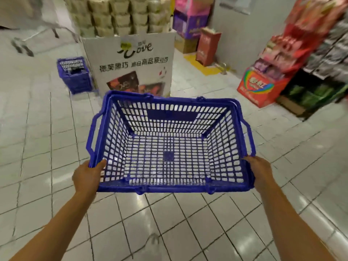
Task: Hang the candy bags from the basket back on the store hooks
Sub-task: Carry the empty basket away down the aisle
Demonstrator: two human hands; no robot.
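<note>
I hold a blue plastic shopping basket out in front of me above the tiled floor. Nothing lies inside it; the floor shows through its mesh bottom. My left hand grips the near left corner of the rim, thumb over the edge. At the near right corner my right hand grips the rim the same way. The basket's handles hang folded down along its sides. Racks of hanging snack and candy bags stand at the far right, blurred. No candy bag is in either hand.
A second blue basket sits on the floor beside a white cardboard display stand stacked with pale packs. A red rainbow-printed display box stands at the right, with pink and purple boxes behind. White tiled floor lies all around.
</note>
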